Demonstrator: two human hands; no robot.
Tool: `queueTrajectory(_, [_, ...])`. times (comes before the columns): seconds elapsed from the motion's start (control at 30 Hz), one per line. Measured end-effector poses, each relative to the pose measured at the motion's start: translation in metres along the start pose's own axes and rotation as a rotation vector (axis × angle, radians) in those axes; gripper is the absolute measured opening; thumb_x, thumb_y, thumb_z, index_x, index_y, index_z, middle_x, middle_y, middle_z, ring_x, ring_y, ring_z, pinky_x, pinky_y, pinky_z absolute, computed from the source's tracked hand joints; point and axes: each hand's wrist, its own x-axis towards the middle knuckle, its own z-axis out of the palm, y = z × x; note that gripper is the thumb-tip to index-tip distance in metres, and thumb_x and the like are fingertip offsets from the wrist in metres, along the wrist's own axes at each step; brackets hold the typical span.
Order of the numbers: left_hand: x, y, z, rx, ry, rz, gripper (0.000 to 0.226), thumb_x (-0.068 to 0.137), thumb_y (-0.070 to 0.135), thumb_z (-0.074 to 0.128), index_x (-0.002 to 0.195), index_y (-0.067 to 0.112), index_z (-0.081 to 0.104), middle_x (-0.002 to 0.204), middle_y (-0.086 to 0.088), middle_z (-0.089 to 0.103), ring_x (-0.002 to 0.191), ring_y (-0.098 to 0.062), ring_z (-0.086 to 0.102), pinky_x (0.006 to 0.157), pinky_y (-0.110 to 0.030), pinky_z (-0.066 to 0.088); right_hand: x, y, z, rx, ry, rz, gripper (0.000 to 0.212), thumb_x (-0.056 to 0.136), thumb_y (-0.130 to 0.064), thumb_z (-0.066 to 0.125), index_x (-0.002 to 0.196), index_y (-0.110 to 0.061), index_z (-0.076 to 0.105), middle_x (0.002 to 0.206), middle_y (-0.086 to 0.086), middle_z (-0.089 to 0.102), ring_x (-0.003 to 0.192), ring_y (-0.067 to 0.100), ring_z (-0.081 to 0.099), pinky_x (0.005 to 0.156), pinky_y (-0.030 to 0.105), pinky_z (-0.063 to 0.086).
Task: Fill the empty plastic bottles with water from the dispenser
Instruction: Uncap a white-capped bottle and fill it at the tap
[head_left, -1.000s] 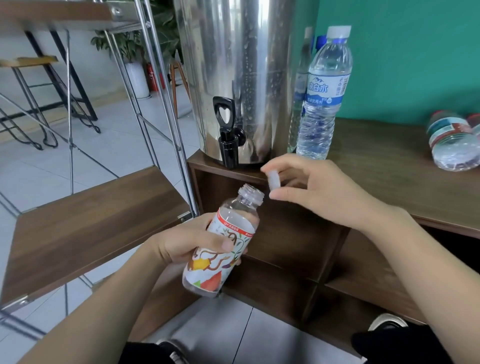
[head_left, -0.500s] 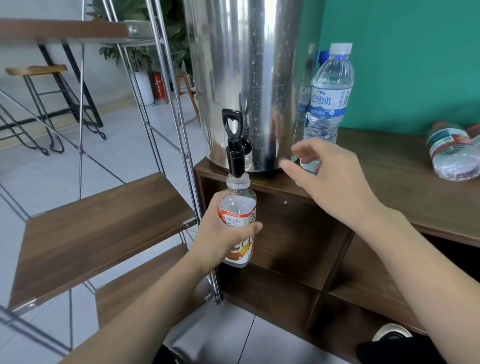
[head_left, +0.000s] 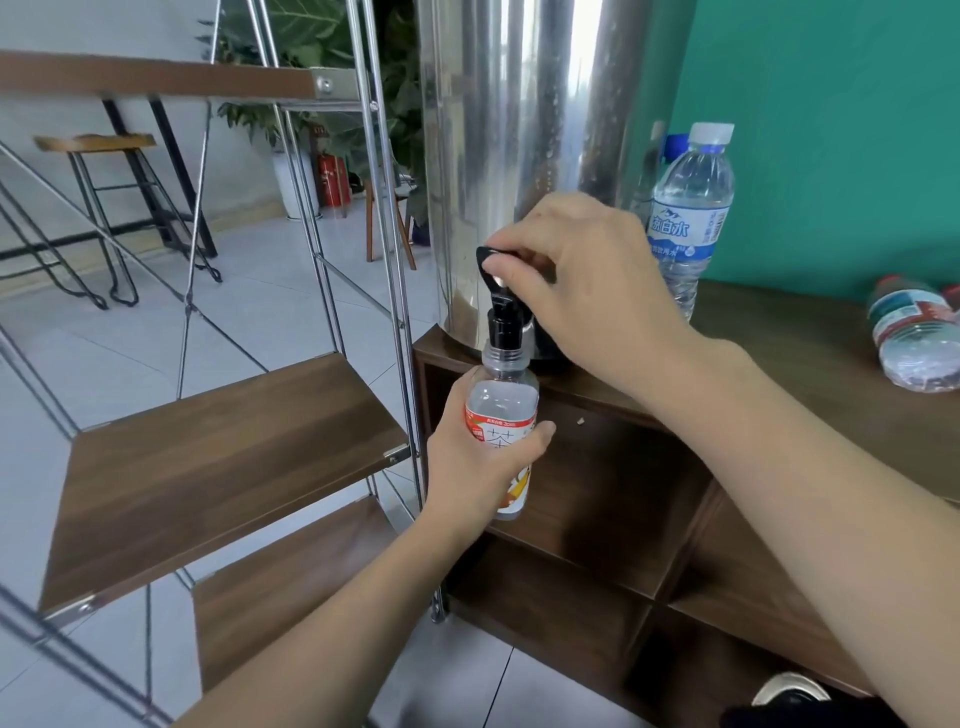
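Head view is showing, at frame centre, the left hand (head_left: 475, 462) gripping a small clear plastic bottle with a red-and-white label (head_left: 501, 415) under the black tap lever (head_left: 501, 270), which the right hand (head_left: 582, 280) is pinching; any tilt risks water spilling past the narrow neck.

Both hands curl in grips, left hand (head_left: 475, 462) below right hand (head_left: 582, 280).

The dispenser (head_left: 519, 156) in the upper middle is showing shiny silver steel, and its tap (head_left: 501, 306) is black. The small bottle (head_left: 501, 415) at centre is wearing a white label with red band and orange pattern. At right, the standing bottle (head_left: 691, 208) is carrying a blue-and-white label before a teal wall (head_left: 831, 130); the cabinet (head_left: 779, 364) is showing dark brown wood grain.
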Motion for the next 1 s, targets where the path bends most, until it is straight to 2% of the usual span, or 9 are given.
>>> queueTrajectory(0.07, [0.001, -0.001, 0.0, -0.015, 0.008, -0.003, 0.074, 0.076, 0.026, 0.094, 0.137, 0.037, 0.052, 0.117, 0.014, 0.071, 0.108, -0.006, 0.069, 0.099, -0.034, 0.058, -0.009, 0.002, 0.004, -0.002, 0.049, -0.141, 0.019, 0.095, -0.021, 0.07, 0.107, -0.009, 0.078, 0.092, 0.007, 0.068, 0.09, 0.025, 0.06, 0.08, 0.033, 0.049])
queueTrajectory(0.13, [0.002, -0.001, 0.0, -0.032, 0.025, 0.001, 0.07, 0.075, 0.024, 0.095, 0.132, 0.037, 0.056, 0.114, 0.012, 0.073, 0.105, -0.007, 0.071, 0.098, -0.038, 0.059, -0.021, 0.003, 0.009, -0.003, 0.032, -0.296, 0.019, 0.093, -0.019, 0.072, 0.105, -0.005, 0.079, 0.091, 0.008, 0.068, 0.09, 0.025, 0.059, 0.082, 0.031, 0.049])
queueTrajectory(0.2, [0.001, 0.001, 0.001, -0.022, 0.031, 0.015, 0.068, 0.075, 0.025, 0.095, 0.131, 0.037, 0.057, 0.112, 0.012, 0.074, 0.103, -0.007, 0.072, 0.096, -0.036, 0.059, -0.033, 0.005, 0.015, 0.039, 0.012, -0.32, 0.02, 0.092, -0.02, 0.073, 0.105, -0.006, 0.079, 0.094, 0.007, 0.068, 0.091, 0.025, 0.059, 0.085, 0.03, 0.049])
queueTrajectory(0.33, [0.001, 0.0, 0.002, -0.025, 0.043, 0.019, 0.069, 0.076, 0.022, 0.093, 0.133, 0.035, 0.056, 0.112, 0.012, 0.074, 0.104, -0.005, 0.071, 0.096, -0.034, 0.059, -0.043, 0.012, 0.014, 0.194, 0.059, -0.159, 0.024, 0.09, -0.025, 0.079, 0.109, -0.01, 0.079, 0.102, 0.002, 0.071, 0.098, 0.017, 0.06, 0.091, 0.023, 0.047])
queueTrajectory(0.47, [-0.001, 0.0, 0.005, -0.006, 0.083, 0.025, 0.071, 0.077, 0.022, 0.092, 0.135, 0.036, 0.055, 0.112, 0.015, 0.073, 0.105, -0.003, 0.07, 0.095, -0.028, 0.055, -0.06, 0.04, 0.009, 0.166, 0.074, -0.007, 0.026, 0.092, -0.032, 0.075, 0.108, -0.012, 0.078, 0.101, -0.001, 0.072, 0.098, 0.013, 0.061, 0.093, 0.021, 0.046])
queueTrajectory(0.63, [-0.002, 0.002, 0.008, 0.047, 0.154, 0.007, 0.066, 0.076, 0.021, 0.092, 0.128, 0.04, 0.056, 0.104, 0.024, 0.071, 0.099, 0.002, 0.069, 0.083, -0.013, 0.052, -0.09, 0.095, 0.0, 0.08, -0.109, 0.276, 0.028, 0.092, -0.043, 0.069, 0.103, -0.019, 0.078, 0.098, -0.005, 0.073, 0.099, 0.013, 0.062, 0.095, 0.025, 0.044])
queueTrajectory(0.7, [-0.001, 0.003, 0.011, 0.046, 0.178, -0.002, 0.064, 0.075, 0.019, 0.092, 0.123, 0.042, 0.057, 0.102, 0.025, 0.071, 0.096, 0.003, 0.069, 0.083, -0.016, 0.052, -0.098, 0.107, -0.006, 0.065, -0.143, 0.33, 0.028, 0.091, -0.045, 0.068, 0.102, -0.021, 0.078, 0.098, -0.007, 0.072, 0.098, 0.011, 0.061, 0.092, 0.023, 0.044])
queueTrajectory(0.83, [-0.003, 0.004, 0.014, 0.037, 0.191, -0.029, 0.062, 0.075, 0.019, 0.093, 0.12, 0.044, 0.057, 0.1, 0.025, 0.071, 0.092, 0.002, 0.069, 0.086, -0.026, 0.055, -0.108, 0.12, -0.013, 0.078, -0.196, 0.379, 0.032, 0.086, -0.047, 0.072, 0.103, -0.02, 0.077, 0.097, -0.011, 0.069, 0.088, 0.007, 0.063, 0.083, 0.006, 0.038])
queueTrajectory(1.0, [-0.004, 0.01, 0.018, 0.026, 0.192, -0.093, 0.064, 0.07, 0.027, 0.093, 0.122, 0.04, 0.058, 0.101, 0.017, 0.072, 0.094, -0.006, 0.071, 0.097, -0.047, 0.058, -0.112, 0.127, -0.01, 0.109, -0.266, 0.451, 0.04, 0.083, -0.056, 0.073, 0.108, -0.025, 0.074, 0.1, -0.013, 0.065, 0.087, -0.003, 0.062, 0.075, 0.005, 0.04])
